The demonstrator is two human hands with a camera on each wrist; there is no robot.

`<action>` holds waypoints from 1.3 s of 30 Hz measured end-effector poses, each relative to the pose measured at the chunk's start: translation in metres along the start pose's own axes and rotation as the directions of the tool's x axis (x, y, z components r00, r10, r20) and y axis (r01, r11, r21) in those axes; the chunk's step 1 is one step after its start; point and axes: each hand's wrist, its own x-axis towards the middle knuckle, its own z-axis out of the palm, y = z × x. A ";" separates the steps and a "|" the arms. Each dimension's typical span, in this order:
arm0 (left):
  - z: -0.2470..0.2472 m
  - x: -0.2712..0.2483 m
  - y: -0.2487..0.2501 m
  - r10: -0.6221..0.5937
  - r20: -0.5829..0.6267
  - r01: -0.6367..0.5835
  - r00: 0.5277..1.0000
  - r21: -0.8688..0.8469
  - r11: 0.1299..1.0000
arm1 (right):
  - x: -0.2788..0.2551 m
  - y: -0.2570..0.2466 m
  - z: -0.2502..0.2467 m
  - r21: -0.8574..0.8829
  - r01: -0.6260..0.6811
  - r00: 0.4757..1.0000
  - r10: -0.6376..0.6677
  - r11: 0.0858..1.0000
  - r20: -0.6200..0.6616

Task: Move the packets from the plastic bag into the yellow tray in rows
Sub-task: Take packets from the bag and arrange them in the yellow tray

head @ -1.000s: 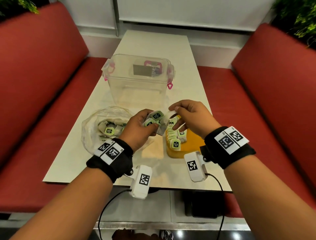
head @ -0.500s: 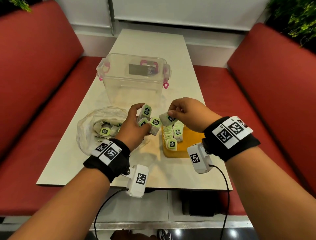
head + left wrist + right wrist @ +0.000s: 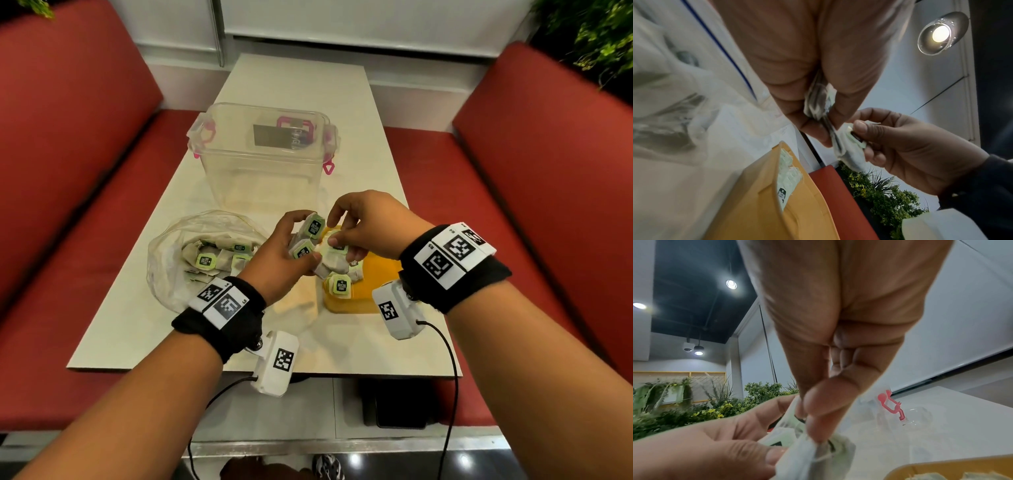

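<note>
Packets (image 3: 331,257) pinched between fingers (image 3: 337,236): thin matt paper with glossy green labels. Plastic bag (image 3: 164,253) left of fingers: clear crinkled film. Yellow tray (image 3: 380,274) beneath fingers: smooth matt plastic. Table (image 3: 294,89): smooth, pale.

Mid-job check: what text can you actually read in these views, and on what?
"McCoy teas": green tag on the packet in the yellow tray.
"R4", "R5": right wrist band.
Unreadable: tags on the packets in the left hand, the clear box label.
</note>
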 end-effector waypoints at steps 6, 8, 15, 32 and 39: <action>0.004 0.007 -0.007 -0.026 -0.068 0.030 0.997 0.057 0.998 | 0.004 0.010 -0.004 -0.047 -0.005 1.000 0.005 0.999 0.016; 0.004 0.008 -0.010 -0.025 -0.125 0.040 0.992 0.114 0.993 | 0.004 0.013 -0.008 -0.049 -0.027 1.000 0.027 0.998 0.008; 0.009 0.011 -0.018 -0.037 -0.187 0.060 0.982 0.118 0.991 | 0.010 0.034 -0.015 -0.166 -0.167 0.985 0.171 0.972 0.011; 0.011 0.012 -0.023 -0.029 -0.213 0.046 0.977 0.077 0.996 | 0.046 0.076 0.025 -0.454 -0.355 0.868 0.468 0.817 0.164; 0.011 0.010 -0.025 -0.014 -0.207 0.031 0.978 0.076 0.997 | 0.160 0.273 0.071 -0.517 -0.383 0.825 0.535 0.765 0.181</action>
